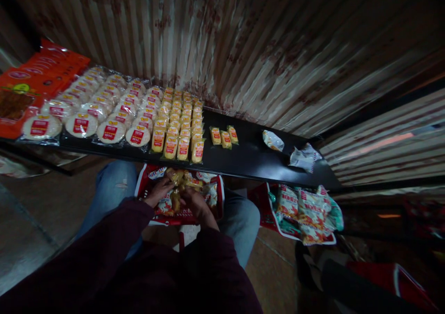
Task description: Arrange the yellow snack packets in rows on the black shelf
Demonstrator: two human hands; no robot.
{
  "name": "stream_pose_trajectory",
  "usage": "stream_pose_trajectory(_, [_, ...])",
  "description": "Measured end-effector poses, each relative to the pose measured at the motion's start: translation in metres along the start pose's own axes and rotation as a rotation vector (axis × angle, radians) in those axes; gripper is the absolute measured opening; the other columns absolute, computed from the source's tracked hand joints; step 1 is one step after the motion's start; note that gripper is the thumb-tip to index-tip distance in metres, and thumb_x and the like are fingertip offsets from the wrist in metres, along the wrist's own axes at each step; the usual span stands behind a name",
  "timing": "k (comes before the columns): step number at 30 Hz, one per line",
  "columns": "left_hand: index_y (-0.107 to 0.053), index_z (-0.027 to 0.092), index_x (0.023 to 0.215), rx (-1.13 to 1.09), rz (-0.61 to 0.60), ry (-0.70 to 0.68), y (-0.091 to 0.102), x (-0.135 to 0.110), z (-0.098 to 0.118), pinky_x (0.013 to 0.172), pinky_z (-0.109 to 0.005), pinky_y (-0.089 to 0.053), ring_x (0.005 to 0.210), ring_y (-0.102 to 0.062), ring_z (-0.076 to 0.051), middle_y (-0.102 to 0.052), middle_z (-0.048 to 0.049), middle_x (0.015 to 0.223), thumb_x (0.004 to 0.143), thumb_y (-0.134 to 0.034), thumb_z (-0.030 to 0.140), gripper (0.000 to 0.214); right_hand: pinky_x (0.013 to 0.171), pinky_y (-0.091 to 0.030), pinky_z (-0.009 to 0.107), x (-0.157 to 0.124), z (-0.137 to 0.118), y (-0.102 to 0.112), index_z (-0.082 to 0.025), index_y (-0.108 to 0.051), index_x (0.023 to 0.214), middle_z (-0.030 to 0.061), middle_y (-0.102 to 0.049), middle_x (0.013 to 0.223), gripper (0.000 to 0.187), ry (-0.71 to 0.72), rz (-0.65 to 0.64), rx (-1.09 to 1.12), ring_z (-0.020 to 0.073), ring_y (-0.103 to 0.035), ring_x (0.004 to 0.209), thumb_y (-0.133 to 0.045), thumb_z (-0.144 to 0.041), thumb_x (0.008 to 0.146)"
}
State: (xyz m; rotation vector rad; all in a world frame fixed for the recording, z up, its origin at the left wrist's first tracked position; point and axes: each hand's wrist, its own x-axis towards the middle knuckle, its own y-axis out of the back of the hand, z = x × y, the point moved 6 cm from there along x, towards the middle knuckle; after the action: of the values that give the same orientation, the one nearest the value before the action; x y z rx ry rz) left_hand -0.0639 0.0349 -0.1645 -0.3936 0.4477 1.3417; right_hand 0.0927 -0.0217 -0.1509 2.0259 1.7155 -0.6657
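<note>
Between my knees is a red basket (219,191) holding white snack bags (164,205). My left hand (159,191) is over its left side, fingers closed on small yellow snack packs (176,177). From the right, my right hand (197,204) grips the same bunch, with its fingertips partly hidden by the packs. On the black shelf (239,163) just above, similar yellow packs (170,144) stand in tight rows. Three loose yellow packs (225,138) lie to their right.
Rows of round white wrapped crackers (111,131) and orange bags (21,98) fill the shelf's left. Two crumpled white wrappers (304,157) lie at its right. A second red basket (266,207) with snack bags stands right. A pleated curtain (208,40) hangs behind.
</note>
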Motion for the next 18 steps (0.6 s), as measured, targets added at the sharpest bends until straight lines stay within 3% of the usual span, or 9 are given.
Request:
stream_pose_trajectory(3, [-0.067, 0.021, 0.094, 0.170, -0.001, -0.067, 0.003, -0.003, 0.008, 0.086, -0.035, -0.047, 0.097, -0.065, -0.027, -0.072, -0.0071, 0.100, 0.066, -0.069, 0.039, 0.034, 0.072, -0.053, 0.029, 0.003, -0.012, 0.015, -0.016, -0.058, 0.107, 0.0074, -0.068, 0.093, 0.039, 0.052, 0.172, 0.000, 0.0188, -0.065, 0.085, -0.051, -0.046, 0.082])
stream_pose_trajectory(6, [-0.069, 0.024, 0.087, 0.435, -0.047, -0.202, -0.003, -0.013, 0.016, 0.090, -0.035, -0.044, 0.096, -0.064, -0.026, -0.072, -0.0063, 0.094, 0.068, -0.067, 0.036, 0.023, 0.088, -0.049, 0.032, 0.002, -0.032, 0.037, -0.016, -0.059, 0.112, 0.0094, -0.068, 0.107, 0.036, 0.216, 0.418, -0.345, 0.0201, -0.063, 0.101, -0.039, -0.034, 0.087])
stream_pose_trajectory(8, [-0.069, 0.023, 0.092, 0.629, -0.116, -0.317, -0.014, -0.023, 0.020, 0.091, -0.036, -0.043, 0.098, -0.063, -0.028, -0.071, -0.0083, 0.097, 0.068, -0.067, 0.038, 0.028, 0.098, -0.044, 0.033, 0.003, -0.038, 0.044, -0.015, -0.060, 0.115, 0.0113, -0.064, 0.118, 0.037, 0.251, 0.509, -0.594, 0.0207, -0.058, 0.112, -0.039, -0.026, 0.087])
stream_pose_trajectory(11, [-0.066, 0.019, 0.104, 1.005, -0.243, -0.445, -0.034, -0.039, 0.017, 0.096, -0.043, -0.040, 0.106, -0.058, -0.031, -0.068, -0.0126, 0.105, 0.070, -0.066, 0.040, 0.040, 0.104, -0.040, 0.036, 0.010, -0.029, 0.040, -0.011, -0.055, 0.127, 0.0163, -0.055, 0.132, 0.047, 0.210, 0.468, -0.815, 0.0247, -0.053, 0.122, -0.050, -0.020, 0.081])
stream_pose_trajectory(13, [-0.065, 0.017, 0.105, 1.227, -0.293, -0.478, -0.043, -0.045, 0.012, 0.099, -0.045, -0.036, 0.112, -0.054, -0.032, -0.066, -0.0143, 0.109, 0.074, -0.061, 0.035, 0.036, 0.105, -0.039, 0.037, 0.013, -0.023, 0.031, -0.011, -0.053, 0.130, 0.0173, -0.052, 0.136, 0.054, 0.249, 0.407, -0.857, 0.0264, -0.051, 0.124, -0.057, -0.019, 0.076])
stream_pose_trajectory(18, [-0.065, 0.014, 0.105, 1.377, -0.212, -0.447, -0.042, -0.045, 0.012, 0.096, -0.043, -0.036, 0.114, -0.051, -0.031, -0.064, -0.0160, 0.111, 0.075, -0.058, 0.025, 0.033, 0.094, -0.047, 0.030, 0.014, -0.018, 0.016, -0.017, -0.065, 0.113, 0.0078, -0.067, 0.115, 0.036, 0.305, 0.244, -0.731, 0.0185, -0.064, 0.103, -0.052, -0.019, 0.079])
